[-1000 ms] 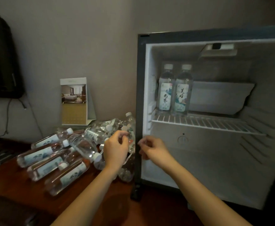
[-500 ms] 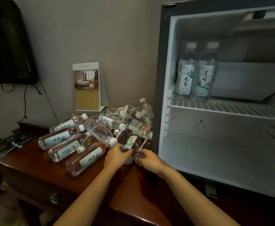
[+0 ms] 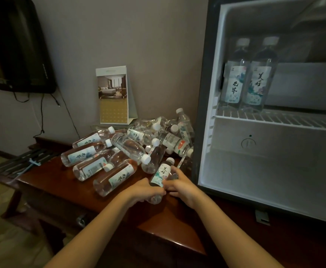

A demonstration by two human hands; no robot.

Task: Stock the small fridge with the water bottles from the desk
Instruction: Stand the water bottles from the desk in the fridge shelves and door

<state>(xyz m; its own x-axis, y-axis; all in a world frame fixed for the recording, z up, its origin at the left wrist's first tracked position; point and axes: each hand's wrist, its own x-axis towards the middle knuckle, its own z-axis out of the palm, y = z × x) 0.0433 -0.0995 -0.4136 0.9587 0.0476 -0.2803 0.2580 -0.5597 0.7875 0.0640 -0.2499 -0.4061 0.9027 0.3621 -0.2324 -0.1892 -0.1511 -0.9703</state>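
- At the front edge of the desk (image 3: 168, 225), beside the open fridge (image 3: 206, 93), your left hand (image 3: 144, 190) and right hand (image 3: 179, 187) both grasp one water bottle (image 3: 161, 176).
- Toward the desk's back edge, the bottle pile (image 3: 119, 151) lies loose.
- Two upright bottles (image 3: 245, 78) stand at the left end of the wire shelf (image 3: 293, 122).

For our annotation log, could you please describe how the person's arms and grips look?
The left forearm and right forearm are bare to the picture's lower edge; no sleeve or cuff shows. The left grip and the right grip are bare hands: no glove, ring, watch or bracelet is visible. In this dim light, fine marks cannot be told.
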